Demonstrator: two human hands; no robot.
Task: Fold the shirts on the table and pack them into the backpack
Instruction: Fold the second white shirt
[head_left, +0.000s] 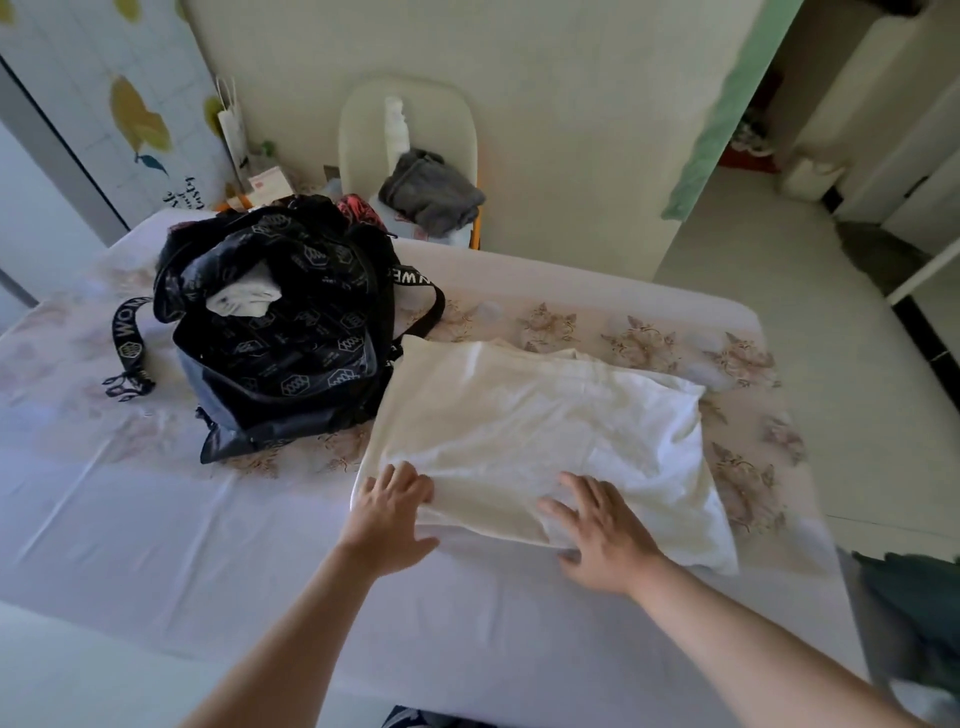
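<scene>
Cream-white shirt (524, 431), a rumpled folded rectangle under flat, released left hand (392, 512) and right hand (597, 535).

One view only, from the person's head. It faces forward and steeply down on the table (218, 530), close above the left hand (387, 512) and the right hand (597, 535); the wide angle reaches the far wall (571, 130).

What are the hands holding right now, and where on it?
Nothing gripped: left hand and right hand press flat on the near edge of the white shirt.
</scene>
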